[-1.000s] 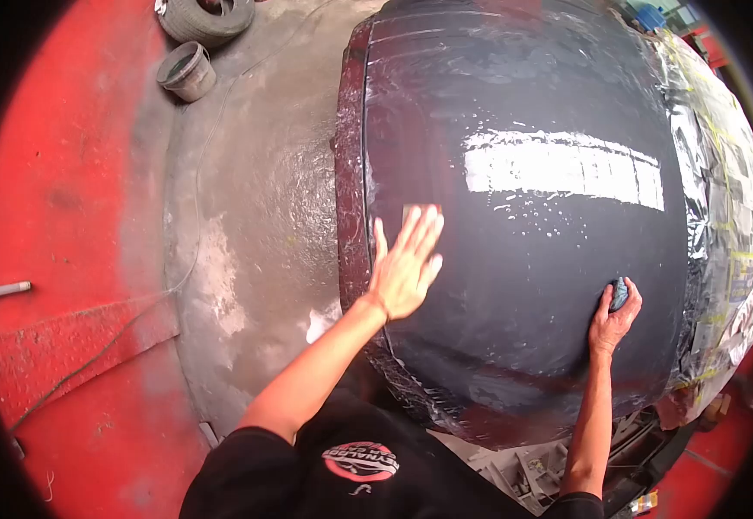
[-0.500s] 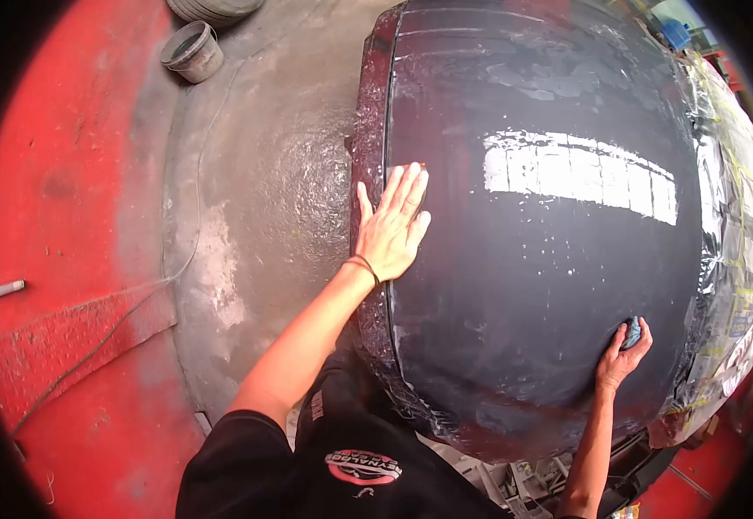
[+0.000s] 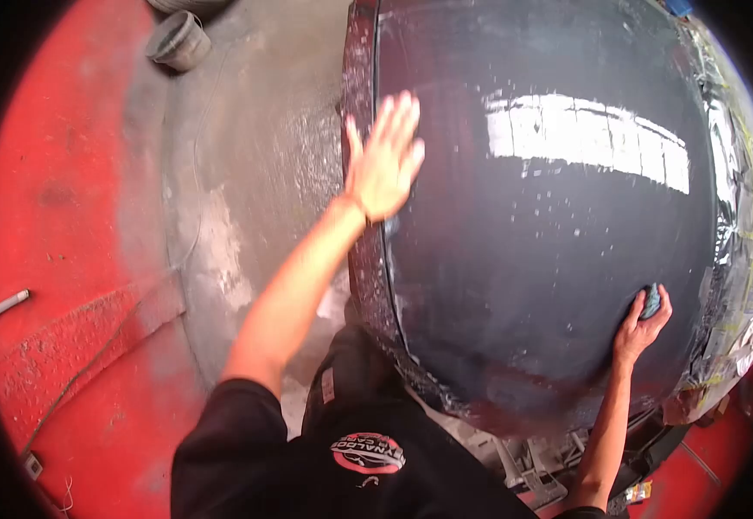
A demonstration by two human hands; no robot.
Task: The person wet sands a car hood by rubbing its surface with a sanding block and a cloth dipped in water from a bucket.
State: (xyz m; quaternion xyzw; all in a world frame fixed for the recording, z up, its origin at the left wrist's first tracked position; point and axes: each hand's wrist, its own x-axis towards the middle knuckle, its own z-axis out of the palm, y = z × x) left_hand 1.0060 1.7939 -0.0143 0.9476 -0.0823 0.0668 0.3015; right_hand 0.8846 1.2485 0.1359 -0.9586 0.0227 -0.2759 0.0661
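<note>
The dark grey car hood (image 3: 497, 259) is wet and glossy, with water drops and a bright reflection. My left hand (image 3: 383, 164) lies flat along its left edge, fingers stretched out and thumb apart. Its palm is hidden, so I cannot see whether anything lies beneath it. Low on the right side of the hood, my right hand (image 3: 640, 329) is closed around a small blue-grey sponge (image 3: 650, 303), held against the surface.
A grey bucket (image 3: 179, 43) stands on the wet concrete floor (image 3: 255, 147), near a tyre. Masking paper and plastic (image 3: 744, 303) cover the car beyond the hood. A thin cord runs over the red floor (image 3: 57, 199); a pale tube (image 3: 3, 307) lies at left.
My left hand has slid farther up along the hood's edge. My right hand and the sponge have shifted slightly up and right. The whole view has tilted a little.
</note>
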